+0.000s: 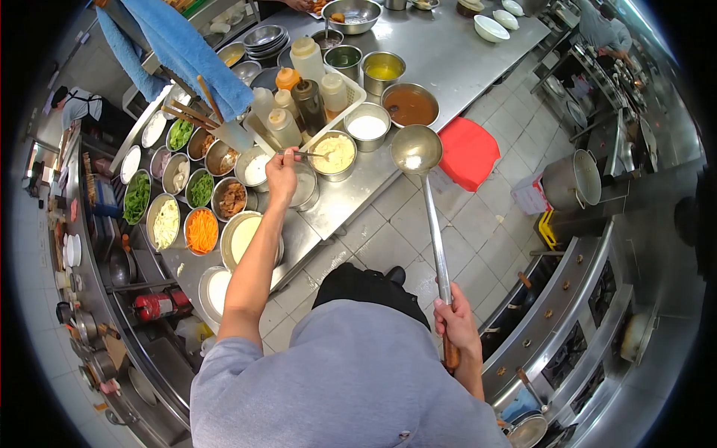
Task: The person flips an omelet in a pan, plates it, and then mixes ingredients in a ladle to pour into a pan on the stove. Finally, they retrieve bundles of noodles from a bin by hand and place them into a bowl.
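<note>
My left hand point(282, 179) is closed around the handle of a small spoon point(305, 154). The spoon's tip rests in pale yellow minced food point(337, 152) inside a round metal container point(333, 177). In my right hand point(458, 322) is the wooden-ended grip of a long metal ladle point(432, 224), with its bowl raised past the counter edge. A little liquid or residue shows in the ladle's bowl. Close by stand a container of white granules point(368, 142) and a pan of brown sauce point(412, 107).
Squeeze bottles point(308, 104) crowd a white basket behind the spoon. Shredded carrot point(202, 230) and other ingredients fill containers at left. A red stool point(469, 153) stands beside the counter point(455, 63). A stove point(556, 321) runs along the right. Other people work in the background.
</note>
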The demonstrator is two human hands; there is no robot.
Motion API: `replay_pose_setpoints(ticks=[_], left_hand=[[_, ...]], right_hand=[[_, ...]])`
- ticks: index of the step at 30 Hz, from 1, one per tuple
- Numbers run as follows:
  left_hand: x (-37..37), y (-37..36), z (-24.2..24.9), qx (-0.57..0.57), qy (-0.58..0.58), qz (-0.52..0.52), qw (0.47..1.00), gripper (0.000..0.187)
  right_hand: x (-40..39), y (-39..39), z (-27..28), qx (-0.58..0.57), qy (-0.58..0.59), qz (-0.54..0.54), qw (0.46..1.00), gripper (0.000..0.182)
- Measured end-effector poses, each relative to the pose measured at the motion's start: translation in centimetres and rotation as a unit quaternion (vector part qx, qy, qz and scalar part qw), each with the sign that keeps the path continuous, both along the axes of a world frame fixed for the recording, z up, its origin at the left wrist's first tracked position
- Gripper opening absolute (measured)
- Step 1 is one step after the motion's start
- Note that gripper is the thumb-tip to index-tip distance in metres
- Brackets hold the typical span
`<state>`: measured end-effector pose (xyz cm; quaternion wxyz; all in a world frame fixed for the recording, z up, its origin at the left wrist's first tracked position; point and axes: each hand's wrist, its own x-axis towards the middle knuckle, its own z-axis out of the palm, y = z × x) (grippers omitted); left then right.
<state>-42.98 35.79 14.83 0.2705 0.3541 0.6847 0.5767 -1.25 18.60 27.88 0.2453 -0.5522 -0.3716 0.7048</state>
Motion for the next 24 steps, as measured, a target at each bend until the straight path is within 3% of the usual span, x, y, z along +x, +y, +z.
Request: replay_pose_setpoints(ticks=[8,12,17,24], left_hand=[[-2.4,0.0,0.7,0.004,-0.099,0.029,0.995,0.028],[-0.8,0.0,4.4,0.032,-0.143,0.025,0.989,0.029],[1.4,-0.1,7.1,0.065,-0.115,-0.001,0.991,0.029],[0.1,-0.9,4.3,0.052,-0.098,0.024,0.994,0.029]], right_hand=[[0.8,0.2,0.4,0.003,0.034,0.009,0.999,0.043],[0.9,0.5,1.0,-0.018,0.046,0.027,0.998,0.042],[0.4,0.8,1.2,-0.042,0.04,0.045,0.997,0.034],[1.1,0.5,0.7,-0.06,0.05,0.055,0.995,0.031]])
